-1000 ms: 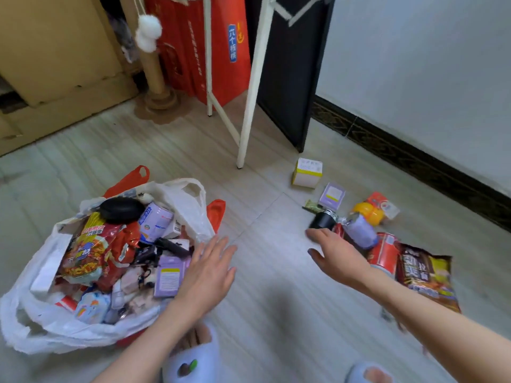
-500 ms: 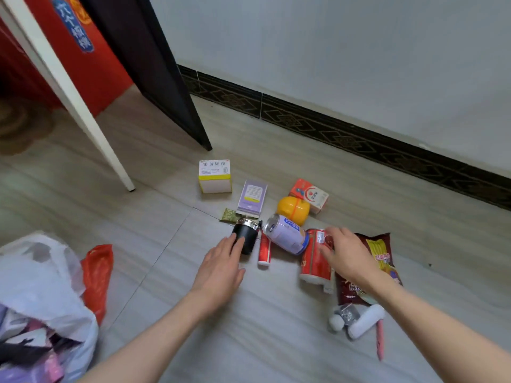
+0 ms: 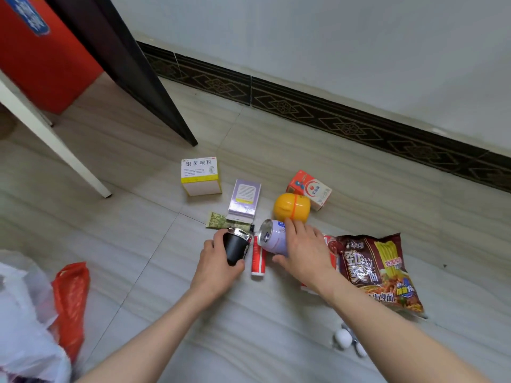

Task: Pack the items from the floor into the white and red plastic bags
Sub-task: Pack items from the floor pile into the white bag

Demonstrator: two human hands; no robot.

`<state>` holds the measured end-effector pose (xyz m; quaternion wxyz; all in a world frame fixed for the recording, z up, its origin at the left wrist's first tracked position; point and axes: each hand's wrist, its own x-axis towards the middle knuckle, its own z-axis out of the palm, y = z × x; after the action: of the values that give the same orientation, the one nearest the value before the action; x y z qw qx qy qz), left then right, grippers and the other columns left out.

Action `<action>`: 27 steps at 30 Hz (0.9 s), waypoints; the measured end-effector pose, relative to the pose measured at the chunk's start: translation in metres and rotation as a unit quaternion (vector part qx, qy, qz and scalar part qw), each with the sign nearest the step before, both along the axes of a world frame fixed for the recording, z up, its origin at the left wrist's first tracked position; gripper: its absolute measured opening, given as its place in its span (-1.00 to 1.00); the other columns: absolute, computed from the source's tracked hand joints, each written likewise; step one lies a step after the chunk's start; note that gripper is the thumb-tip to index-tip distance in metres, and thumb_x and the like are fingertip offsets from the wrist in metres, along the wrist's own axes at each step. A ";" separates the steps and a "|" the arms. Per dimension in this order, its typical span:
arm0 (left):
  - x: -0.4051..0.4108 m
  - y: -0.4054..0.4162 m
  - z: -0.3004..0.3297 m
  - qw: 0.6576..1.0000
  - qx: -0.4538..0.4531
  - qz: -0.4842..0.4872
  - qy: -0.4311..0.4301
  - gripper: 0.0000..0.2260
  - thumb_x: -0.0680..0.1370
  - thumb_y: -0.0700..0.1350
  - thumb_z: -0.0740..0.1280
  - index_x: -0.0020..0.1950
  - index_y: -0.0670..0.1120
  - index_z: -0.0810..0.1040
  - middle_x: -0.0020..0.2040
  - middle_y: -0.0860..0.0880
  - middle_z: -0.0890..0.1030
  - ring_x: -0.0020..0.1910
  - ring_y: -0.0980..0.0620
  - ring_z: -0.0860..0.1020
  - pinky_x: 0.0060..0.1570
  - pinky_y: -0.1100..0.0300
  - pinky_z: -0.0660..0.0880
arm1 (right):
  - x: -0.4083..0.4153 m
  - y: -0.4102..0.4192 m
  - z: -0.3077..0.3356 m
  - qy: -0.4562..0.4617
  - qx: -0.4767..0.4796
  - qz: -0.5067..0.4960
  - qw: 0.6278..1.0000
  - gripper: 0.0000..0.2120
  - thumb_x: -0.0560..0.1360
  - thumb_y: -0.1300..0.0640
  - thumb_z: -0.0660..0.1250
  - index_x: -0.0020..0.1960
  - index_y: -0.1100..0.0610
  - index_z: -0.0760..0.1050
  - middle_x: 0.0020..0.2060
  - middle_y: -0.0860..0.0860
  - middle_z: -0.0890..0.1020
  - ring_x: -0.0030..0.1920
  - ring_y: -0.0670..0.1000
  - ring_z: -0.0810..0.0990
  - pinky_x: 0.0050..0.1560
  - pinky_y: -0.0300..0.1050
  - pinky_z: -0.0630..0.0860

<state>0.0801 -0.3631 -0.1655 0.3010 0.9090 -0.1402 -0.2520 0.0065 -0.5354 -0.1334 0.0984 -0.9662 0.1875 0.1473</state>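
My left hand point(image 3: 214, 268) grips a small black cup with a silver rim point(image 3: 236, 246) lying on the floor. My right hand point(image 3: 302, 251) wraps over a pale purple can point(image 3: 272, 237) on its side. Between them lies a thin red tube point(image 3: 258, 259). A red can point(image 3: 330, 250) is mostly hidden under my right hand. A dark noodle packet point(image 3: 378, 272) lies to the right. The white bag point(image 3: 25, 324) and red bag point(image 3: 72, 297) show at the lower left edge.
Further back sit a white and yellow box point(image 3: 200, 176), a purple box point(image 3: 244, 199), a green sachet point(image 3: 218, 220), a yellow round container point(image 3: 290, 208) and an orange and white carton point(image 3: 311, 189). Small white objects point(image 3: 345, 340) lie near my right forearm. A black panel point(image 3: 132, 67) and white leg point(image 3: 52, 139) stand to the left.
The view swung from the bags to the floor items. My left hand closed round the black cup. My right hand moved from the red can onto the purple can.
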 end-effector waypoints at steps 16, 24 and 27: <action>-0.054 0.172 0.090 0.990 -0.031 0.126 -0.063 -0.48 0.26 0.03 0.36 0.20 0.00 0.38 0.09 -0.03 0.53 0.09 -0.07 0.47 0.07 0.10 0.42 | -0.016 0.118 0.082 -0.087 0.165 0.055 0.981 -0.50 0.31 -0.11 0.38 0.11 0.17 0.39 0.03 0.09 0.50 0.09 0.11 0.44 -0.05 -0.12 0.34; -0.112 0.325 0.132 0.976 -0.017 0.192 -0.100 -0.44 0.20 0.14 0.26 0.17 0.01 0.43 0.05 -0.01 0.54 0.08 -0.02 0.47 0.06 0.16 0.38 | -0.015 0.253 0.126 -0.037 0.196 0.169 0.965 -0.61 0.28 -0.10 0.38 -0.05 0.11 0.37 -0.12 0.00 0.44 -0.13 0.01 0.37 -0.18 -0.19 0.29; -0.117 0.374 0.136 0.963 -0.013 0.244 -0.114 -0.50 0.29 0.01 0.39 0.21 -0.02 0.42 0.10 -0.05 0.53 0.09 -0.04 0.47 0.07 0.13 0.38 | -0.003 0.297 0.137 -0.038 0.201 0.187 0.961 -0.63 0.28 -0.10 0.38 -0.08 0.10 0.36 -0.13 0.00 0.43 -0.15 0.02 0.39 -0.20 -0.20 0.29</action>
<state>-0.0372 0.0108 -0.0299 0.3470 0.9344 0.0498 -0.0637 0.0031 -0.2386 0.0036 0.2684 -0.9491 -0.0339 0.1612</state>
